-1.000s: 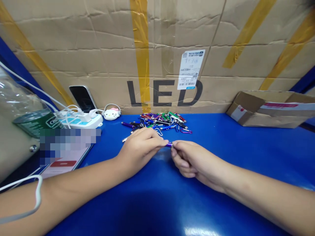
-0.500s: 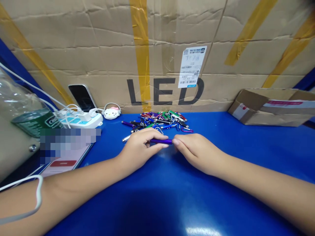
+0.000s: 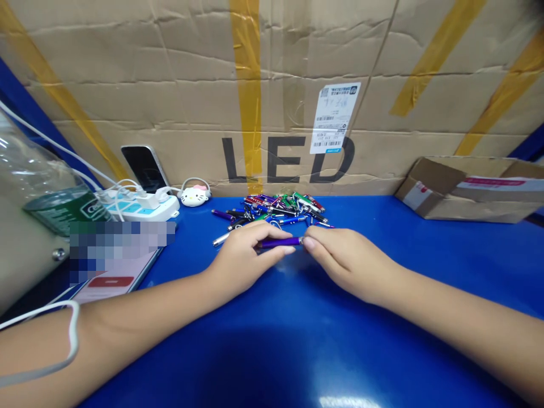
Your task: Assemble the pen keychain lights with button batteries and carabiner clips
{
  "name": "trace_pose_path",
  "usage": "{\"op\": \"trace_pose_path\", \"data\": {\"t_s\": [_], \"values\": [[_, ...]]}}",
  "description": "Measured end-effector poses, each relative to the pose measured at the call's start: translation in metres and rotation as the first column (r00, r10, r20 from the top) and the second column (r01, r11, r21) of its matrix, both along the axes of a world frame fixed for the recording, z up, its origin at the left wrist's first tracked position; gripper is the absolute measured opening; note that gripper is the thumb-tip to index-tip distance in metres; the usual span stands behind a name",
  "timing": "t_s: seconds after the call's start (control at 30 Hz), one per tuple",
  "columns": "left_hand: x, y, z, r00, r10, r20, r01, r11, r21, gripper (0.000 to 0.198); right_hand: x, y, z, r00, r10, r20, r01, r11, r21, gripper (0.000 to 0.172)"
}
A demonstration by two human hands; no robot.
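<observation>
A slim purple keychain flashlight point(image 3: 280, 242) is held level between both hands above the blue table. My left hand point(image 3: 244, 252) pinches its barrel between thumb and fingers, hiding the left end. My right hand point(image 3: 342, 255) has its thumb and curled fingers closed at the silver right tip, which is mostly covered. Just beyond the hands lies a pile of similar small flashlights point(image 3: 293, 209) in purple, green, red, blue and black, some with carabiner clips. A silver flashlight point(image 3: 220, 239) lies partly behind my left hand.
A large cardboard carton point(image 3: 191, 96) marked LED stands along the back. An open cardboard box point(image 3: 480, 201) sits at right. At left are a white power strip point(image 3: 148, 209) with cables, a propped phone point(image 3: 144, 169), a cat-shaped case point(image 3: 194, 196), a plastic bottle point(image 3: 59, 198) and a larger screen device point(image 3: 114, 272).
My right hand has shifted slightly away from my left, and the flashlight's silver tip now shows beside the right thumb. My left hand keeps its pinch on the barrel. The view has shifted slightly.
</observation>
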State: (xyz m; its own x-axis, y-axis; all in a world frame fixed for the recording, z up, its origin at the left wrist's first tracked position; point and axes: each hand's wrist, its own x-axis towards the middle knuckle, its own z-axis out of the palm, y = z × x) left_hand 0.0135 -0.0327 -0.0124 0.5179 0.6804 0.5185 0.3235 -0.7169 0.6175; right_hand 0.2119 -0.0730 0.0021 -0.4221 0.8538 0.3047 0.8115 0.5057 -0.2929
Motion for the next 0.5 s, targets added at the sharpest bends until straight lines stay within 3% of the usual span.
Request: {"op": "trace_pose_path", "data": {"t_s": [0.1,0.2,0.3,0.5], "values": [[0.001,0.001,0.001,1.000,0.019,-0.010,-0.019,0.996,-0.082,0.011,0.010,0.008,-0.004,0.937,0.008,0.348,-0.123,0.944,0.308,0.036],[0.001,0.002,0.001,0.999,0.002,-0.047,-0.007,0.995,-0.102,0.011,0.016,0.013,-0.005,0.878,-0.017,0.478,-0.217,0.876,0.431,0.029],[0.002,0.003,0.000,0.997,-0.025,-0.074,0.018,0.995,-0.098,0.010,0.018,0.013,-0.003,0.838,-0.005,0.546,-0.273,0.862,0.427,0.021],[0.000,0.003,-0.003,0.995,-0.079,-0.065,0.076,0.996,-0.046,0.010,0.018,0.009,-0.002,0.844,0.121,0.523,-0.289,0.923,0.253,0.022]]}}
